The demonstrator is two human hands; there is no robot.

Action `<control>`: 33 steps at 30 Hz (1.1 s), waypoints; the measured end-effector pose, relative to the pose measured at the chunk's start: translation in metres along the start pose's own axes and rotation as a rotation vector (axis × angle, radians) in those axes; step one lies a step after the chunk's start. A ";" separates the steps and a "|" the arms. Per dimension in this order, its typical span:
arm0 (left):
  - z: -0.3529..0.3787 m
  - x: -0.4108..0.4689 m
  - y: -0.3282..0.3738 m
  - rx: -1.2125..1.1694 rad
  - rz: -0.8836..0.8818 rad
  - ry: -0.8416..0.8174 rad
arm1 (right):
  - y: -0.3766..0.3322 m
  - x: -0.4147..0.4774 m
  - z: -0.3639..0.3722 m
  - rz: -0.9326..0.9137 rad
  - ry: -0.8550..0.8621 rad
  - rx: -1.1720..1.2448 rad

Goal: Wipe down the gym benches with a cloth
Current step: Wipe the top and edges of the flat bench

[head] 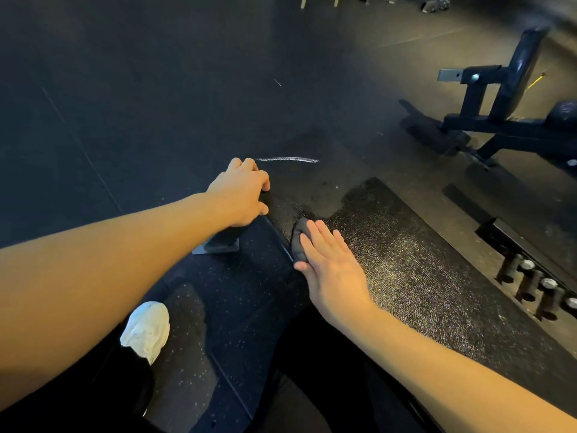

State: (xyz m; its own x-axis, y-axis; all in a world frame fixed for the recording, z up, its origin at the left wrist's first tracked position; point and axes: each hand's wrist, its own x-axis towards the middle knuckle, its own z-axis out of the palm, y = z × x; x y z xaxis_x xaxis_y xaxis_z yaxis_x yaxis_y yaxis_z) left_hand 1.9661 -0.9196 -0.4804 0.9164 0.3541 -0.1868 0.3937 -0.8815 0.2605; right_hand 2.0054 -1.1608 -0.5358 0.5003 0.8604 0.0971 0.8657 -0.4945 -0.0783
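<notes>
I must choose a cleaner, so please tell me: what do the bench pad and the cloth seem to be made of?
The bench pad: probably vinyl or faux leather, black, with a fine pebbled grain that glints. The cloth: a soft dark fabric, matte, bunched under the right hand; the fibre cannot be told.

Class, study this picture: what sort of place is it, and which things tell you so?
Most likely a gym. A textured padded bench fills the foreground, a second adjustable bench stands at the upper right, and dark speckled rubber flooring covers the ground.
</notes>
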 end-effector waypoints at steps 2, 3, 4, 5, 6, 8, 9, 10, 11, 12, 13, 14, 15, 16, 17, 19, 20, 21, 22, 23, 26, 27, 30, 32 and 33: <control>-0.002 0.001 -0.002 -0.006 -0.017 0.002 | -0.009 0.028 0.004 0.010 -0.045 -0.019; -0.002 0.002 -0.002 -0.013 -0.025 0.006 | -0.013 0.042 0.005 0.018 -0.063 -0.020; -0.002 0.002 -0.001 -0.019 -0.036 0.011 | -0.018 0.055 0.005 0.030 -0.069 -0.027; -0.002 0.002 -0.001 -0.022 -0.049 0.019 | -0.021 0.064 0.005 0.041 -0.066 -0.044; -0.002 0.003 -0.001 -0.025 -0.062 0.027 | -0.024 0.069 0.005 0.046 -0.061 -0.063; -0.002 0.004 -0.001 -0.027 -0.075 0.033 | -0.025 0.067 0.003 0.027 -0.055 -0.035; -0.002 0.005 0.000 -0.024 -0.074 0.030 | -0.022 0.060 0.000 -0.005 -0.050 0.007; -0.001 0.006 0.000 -0.017 -0.071 0.026 | -0.017 0.053 -0.002 -0.045 -0.046 0.049; 0.000 0.007 0.001 -0.010 -0.066 0.022 | -0.009 0.046 -0.006 -0.080 -0.039 0.084; 0.001 0.007 0.002 -0.008 -0.061 0.020 | 0.003 0.045 -0.009 -0.092 -0.033 0.100; 0.001 0.007 0.002 -0.013 -0.059 0.020 | 0.020 0.049 -0.011 -0.064 -0.027 0.099; 0.001 0.006 0.001 -0.023 -0.059 0.021 | 0.037 0.058 -0.013 0.011 -0.027 0.075; 0.002 0.005 0.000 -0.035 -0.056 0.025 | 0.053 0.070 -0.017 0.110 -0.043 0.040; 0.003 0.004 0.000 -0.043 -0.051 0.031 | 0.066 0.080 -0.021 0.211 -0.077 0.008; 0.004 0.003 -0.001 -0.049 -0.043 0.039 | 0.074 0.089 -0.024 0.293 -0.099 -0.021; 0.005 0.000 -0.002 -0.070 -0.037 0.047 | 0.065 0.095 -0.025 0.373 -0.091 -0.069; 0.006 -0.001 -0.001 -0.083 -0.037 0.047 | 0.054 0.093 -0.025 0.371 -0.083 -0.077; 0.007 -0.001 0.000 -0.091 -0.037 0.045 | 0.042 0.088 -0.024 0.328 -0.060 -0.056; 0.008 -0.001 0.001 -0.091 -0.036 0.042 | 0.032 0.079 -0.021 0.258 -0.041 -0.014; 0.007 0.000 0.001 -0.083 -0.035 0.038 | 0.026 0.069 -0.019 0.177 -0.035 0.041; 0.004 0.002 0.003 -0.074 -0.050 0.029 | 0.048 0.065 -0.016 0.079 -0.077 0.142; 0.003 0.003 0.004 -0.071 -0.054 0.026 | 0.062 0.071 -0.016 0.107 -0.082 0.120; 0.002 0.003 0.004 -0.054 -0.060 0.022 | 0.104 0.105 -0.021 0.310 -0.063 0.035; 0.003 0.002 0.004 -0.054 -0.064 0.032 | 0.116 0.127 -0.026 0.448 -0.119 0.003; 0.002 0.001 0.004 -0.048 -0.065 0.032 | 0.114 0.133 -0.026 0.493 -0.136 -0.024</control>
State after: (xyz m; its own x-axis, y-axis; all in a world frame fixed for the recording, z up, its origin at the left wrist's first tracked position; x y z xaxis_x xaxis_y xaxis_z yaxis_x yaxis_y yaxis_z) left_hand 1.9682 -0.9231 -0.4817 0.8905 0.4202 -0.1746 0.4545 -0.8408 0.2942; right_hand 2.1710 -1.1059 -0.5059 0.8436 0.5317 -0.0754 0.5284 -0.8469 -0.0595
